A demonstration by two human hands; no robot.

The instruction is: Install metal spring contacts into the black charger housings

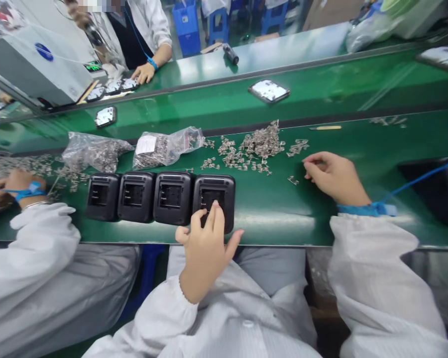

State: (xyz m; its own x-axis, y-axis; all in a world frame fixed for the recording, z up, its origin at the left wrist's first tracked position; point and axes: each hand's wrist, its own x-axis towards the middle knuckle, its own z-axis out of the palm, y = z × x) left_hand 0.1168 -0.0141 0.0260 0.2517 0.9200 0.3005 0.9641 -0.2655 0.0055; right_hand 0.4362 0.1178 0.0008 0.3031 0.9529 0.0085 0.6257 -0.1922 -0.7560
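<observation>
Four-sided black plastic housings with rounded corners stand in a row along the near edge of the bench. My left hand (208, 243) rests on the rightmost black housing (229, 191), fingertips at its recessed opening, thumb stretched out to the right. Beside it sit another black housing (172, 213) and more of the same leftward. My right hand (334, 180) is above the green bench on the right, thumb and fingertips pinched together; anything between them is too small to make out. Near those fingertips lies a small wire metal piece (292, 180). A pile of silvery metal pieces, perhaps springs (263, 142), lies farther left.
Two clear bags of metal pieces, a left bag (97, 153) and a labelled bag (157, 150), lie behind the housings. A thin-handled tool (325, 128) lies at the back. White-topped units (269, 91) sit on the green strip beyond. Co-workers' hands (145, 73) are across and at far left.
</observation>
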